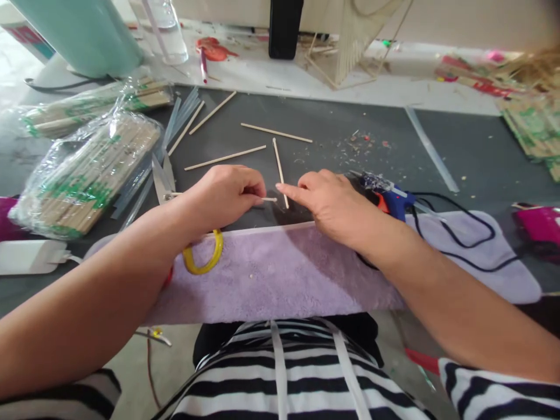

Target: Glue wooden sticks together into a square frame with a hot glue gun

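A thin wooden stick (269, 199) is pinched in my left hand (223, 189); its pale, glue-like tip points right. Most of that stick is hidden by the hand. My right hand (332, 201) rests on the table with one finger stretched out, its tip touching a second wooden stick (279, 160) that lies nearly upright in view. The held stick's tip is close to the lower part of this second stick, slightly apart from it. Above my hands lie loose sticks, one slanting (225, 157) and another (276, 132) farther back.
Scissors (161, 178) with a yellow handle (203, 268) lie under my left forearm. A blue glue gun (398, 204) with a black cord is beside my right hand. Wrapped stick bundles (100, 169) and clear glue sticks (179, 119) sit left. A purple cloth (280, 274) lines the front edge.
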The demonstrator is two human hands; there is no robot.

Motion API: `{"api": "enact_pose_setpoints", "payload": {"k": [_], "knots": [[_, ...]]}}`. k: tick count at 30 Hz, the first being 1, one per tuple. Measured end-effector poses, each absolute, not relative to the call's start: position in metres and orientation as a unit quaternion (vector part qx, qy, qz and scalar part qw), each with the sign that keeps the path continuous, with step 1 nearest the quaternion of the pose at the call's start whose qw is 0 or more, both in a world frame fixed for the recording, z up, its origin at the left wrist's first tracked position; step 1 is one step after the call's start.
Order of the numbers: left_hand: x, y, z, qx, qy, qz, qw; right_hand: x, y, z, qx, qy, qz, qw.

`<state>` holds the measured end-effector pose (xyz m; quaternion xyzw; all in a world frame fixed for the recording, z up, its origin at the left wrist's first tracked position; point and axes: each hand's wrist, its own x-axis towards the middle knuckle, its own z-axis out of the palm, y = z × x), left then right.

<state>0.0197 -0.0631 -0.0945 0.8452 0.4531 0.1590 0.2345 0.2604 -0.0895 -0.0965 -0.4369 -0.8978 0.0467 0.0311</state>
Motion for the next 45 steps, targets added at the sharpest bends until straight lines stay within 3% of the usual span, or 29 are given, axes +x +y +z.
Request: {"api": "enact_pose_setpoints", "payload": {"k": [6,19,45], "knots": [[0.028,-0.070,-0.098,0.854,0.438,0.162,0.228,0.269,-0.098,-0.108,-0.437,-0.900,-0.012,0.009],[0.049,-0.074,-0.110,0.872,0.424,0.167,0.178,0.270,-0.102,-0.104,-0.459,-0.888,0.017,-0.001],[0.052,-0.073,-0.111,0.878,0.396,0.203,0.178,0.271,-0.100,-0.103,-0.453,-0.891,0.030,0.009]]}}
